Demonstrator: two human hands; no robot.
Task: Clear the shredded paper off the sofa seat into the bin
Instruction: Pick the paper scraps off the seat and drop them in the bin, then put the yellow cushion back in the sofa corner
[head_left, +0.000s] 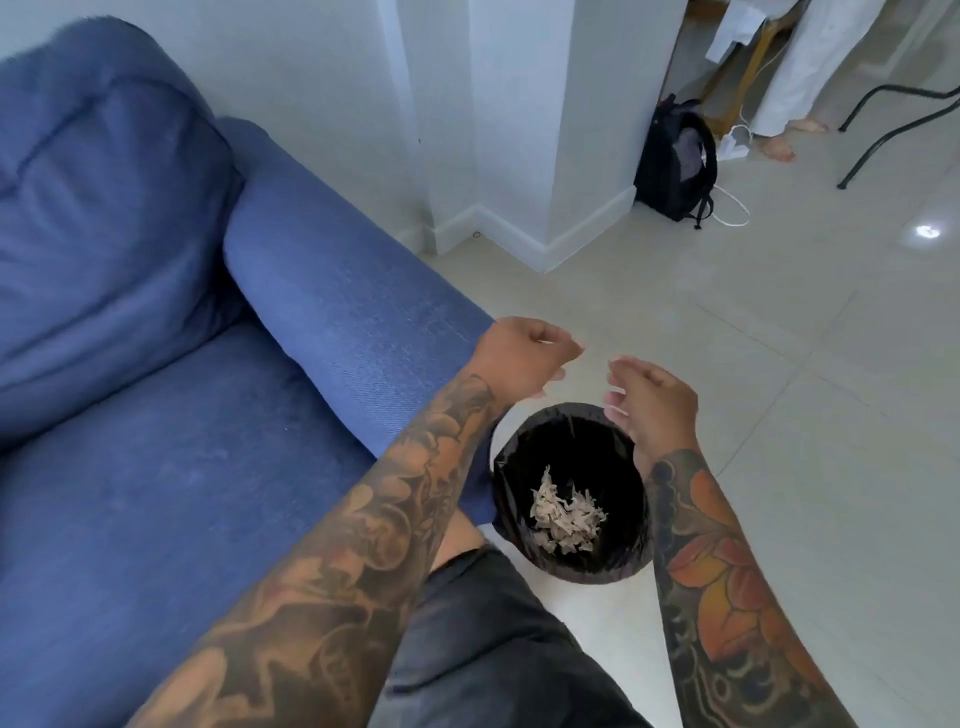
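A black bin (631, 558) with a black liner stands on the floor by the sofa's front corner. A heap of pale shredded paper (566, 514) lies at its bottom. My left hand (524, 358) and my right hand (654, 400) hover side by side just above the bin's far rim, fingers loosely curled and apart, nothing visible in either. The blue sofa seat (156, 493) at the left shows no paper in the part I can see.
The sofa's blue armrest (353, 322) runs between the seat and the bin. A white wall corner (519, 156) stands behind. A black backpack (675, 161), white cables, a chair leg and a person's bare feet (779, 145) are at the far right on the tiled floor.
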